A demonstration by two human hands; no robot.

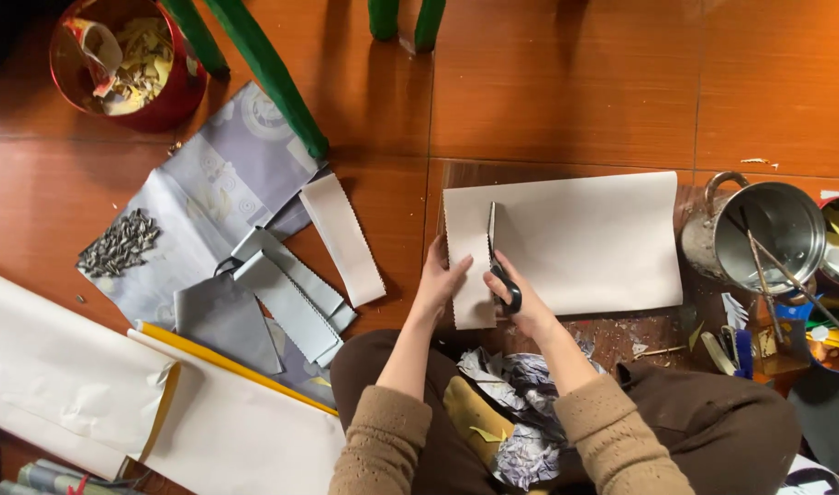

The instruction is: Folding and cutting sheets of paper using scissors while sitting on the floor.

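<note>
Tan knitted sleeves pushed up the forearms, dark brown trousers over the knees, both hands bare of rings

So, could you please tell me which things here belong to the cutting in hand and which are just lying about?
In use:
right hand with scissors
left hand steadying the white sheet

Lying about:
cut strips
sunflower seeds
red tin
metal pot
crumpled paper
</note>
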